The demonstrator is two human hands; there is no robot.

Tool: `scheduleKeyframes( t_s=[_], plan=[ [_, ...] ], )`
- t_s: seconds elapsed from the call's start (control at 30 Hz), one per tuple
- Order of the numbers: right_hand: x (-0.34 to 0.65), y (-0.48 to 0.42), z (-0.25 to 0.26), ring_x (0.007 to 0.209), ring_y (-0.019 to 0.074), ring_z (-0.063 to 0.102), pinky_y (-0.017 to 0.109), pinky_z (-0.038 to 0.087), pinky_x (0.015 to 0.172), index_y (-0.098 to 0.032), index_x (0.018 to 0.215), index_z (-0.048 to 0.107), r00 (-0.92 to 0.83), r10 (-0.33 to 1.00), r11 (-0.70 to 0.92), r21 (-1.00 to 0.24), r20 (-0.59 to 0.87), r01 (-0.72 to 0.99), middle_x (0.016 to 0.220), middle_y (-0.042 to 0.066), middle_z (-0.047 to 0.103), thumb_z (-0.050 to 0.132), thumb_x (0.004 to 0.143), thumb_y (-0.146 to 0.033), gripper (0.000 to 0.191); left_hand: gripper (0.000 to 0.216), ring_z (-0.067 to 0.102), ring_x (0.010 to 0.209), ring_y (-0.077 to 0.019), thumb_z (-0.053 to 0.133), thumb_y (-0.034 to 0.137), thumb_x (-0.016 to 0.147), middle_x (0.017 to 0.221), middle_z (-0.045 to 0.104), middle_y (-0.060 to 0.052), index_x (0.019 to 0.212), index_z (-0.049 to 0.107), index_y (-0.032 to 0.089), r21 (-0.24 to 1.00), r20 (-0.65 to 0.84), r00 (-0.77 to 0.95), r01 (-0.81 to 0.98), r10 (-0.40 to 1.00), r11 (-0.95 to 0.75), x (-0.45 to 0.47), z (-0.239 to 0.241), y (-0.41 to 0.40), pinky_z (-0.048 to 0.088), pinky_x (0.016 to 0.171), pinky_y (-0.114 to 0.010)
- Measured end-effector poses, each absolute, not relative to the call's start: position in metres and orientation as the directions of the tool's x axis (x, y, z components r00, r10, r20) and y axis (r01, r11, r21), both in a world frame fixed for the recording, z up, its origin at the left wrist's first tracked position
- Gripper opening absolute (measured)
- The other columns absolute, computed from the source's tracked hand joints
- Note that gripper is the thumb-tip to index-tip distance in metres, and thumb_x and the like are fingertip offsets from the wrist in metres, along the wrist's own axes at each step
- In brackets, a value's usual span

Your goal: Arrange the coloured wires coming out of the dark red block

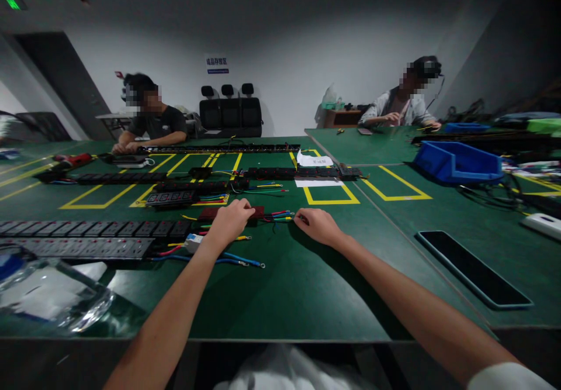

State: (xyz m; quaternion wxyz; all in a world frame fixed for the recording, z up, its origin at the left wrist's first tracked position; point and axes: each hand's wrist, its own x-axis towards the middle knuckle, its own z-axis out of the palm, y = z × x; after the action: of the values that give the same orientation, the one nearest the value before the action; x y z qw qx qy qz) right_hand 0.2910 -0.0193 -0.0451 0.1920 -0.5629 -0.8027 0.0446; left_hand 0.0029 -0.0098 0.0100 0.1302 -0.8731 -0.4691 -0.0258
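L grip sits on dk-red module, R grip narrow by its lugged wires, holds unclear, ends prob. unconn.

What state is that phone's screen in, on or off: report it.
Looks off: the phone lies face up, nothing lit on its black glass.

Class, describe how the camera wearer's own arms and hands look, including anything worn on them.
The left hand and right hand are ungloved, with no watch or bracelet visible. Both forearms are bare, without cables or visible markings. A pale, whitish fabric sleeve shows on the right arm; any left sleeve is out of view.
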Motion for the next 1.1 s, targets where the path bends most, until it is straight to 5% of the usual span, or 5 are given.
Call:
scheduleKeyframes(
  t_s=[0.3, 0.53, 1.1],
  plan=[
    [0.2922, -0.0179, -0.0467, 0.077, 0.0168, 0.063, 0.026, 0.029, 0.062, -0.023, 0.094, 0.07, -0.292, 0.92, 0.363, -0.288, 0.262, 0.886, 0.09, 0.003, 0.075, 0.051, 0.099, -0.032, 0.022, 0.03, 0.059, 0.111, -0.0241, 0.054, 0.02, 0.097, 0.126, 0.06, -0.008, 0.123, 0.067, 0.025, -0.159, 0.181, 0.538, 0.842, 0.823, -0.515, 0.0015, 0.0116, -0.0113, 0.052, 0.074, -0.03],
    [0.2918, -0.0174, -0.0468, 0.076, 0.0163, 0.063, 0.026, 0.029, 0.062, -0.023, 0.094, 0.07, -0.291, 0.921, 0.36, -0.282, 0.258, 0.889, 0.09, 0.003, 0.075, 0.051, 0.1, -0.032, 0.022, 0.038, 0.058, 0.108, -0.0264, 0.068, 0.039, 0.091, 0.119, 0.061, -0.009, 0.124, 0.061, 0.022, -0.153, 0.229, 0.501, 0.865, 0.835, -0.478, 0.004, 0.0095, -0.0117, 0.05, 0.069, -0.031],
    [0.2918, -0.0179, -0.0466, 0.078, 0.0162, 0.063, 0.026, 0.031, 0.063, -0.023, 0.094, 0.07, -0.302, 0.916, 0.373, -0.28, 0.263, 0.885, 0.09, 0.003, 0.074, 0.051, 0.1, -0.032, 0.022, 0.02, 0.058, 0.105, -0.0256, 0.06, 0.029, 0.095, 0.112, 0.067, -0.006, 0.114, 0.056, 0.024, -0.135, 0.232, 0.54, 0.842, 0.809, -0.523, 0.0056, 0.0105, -0.012, 0.044, 0.069, -0.031]
  ],
)
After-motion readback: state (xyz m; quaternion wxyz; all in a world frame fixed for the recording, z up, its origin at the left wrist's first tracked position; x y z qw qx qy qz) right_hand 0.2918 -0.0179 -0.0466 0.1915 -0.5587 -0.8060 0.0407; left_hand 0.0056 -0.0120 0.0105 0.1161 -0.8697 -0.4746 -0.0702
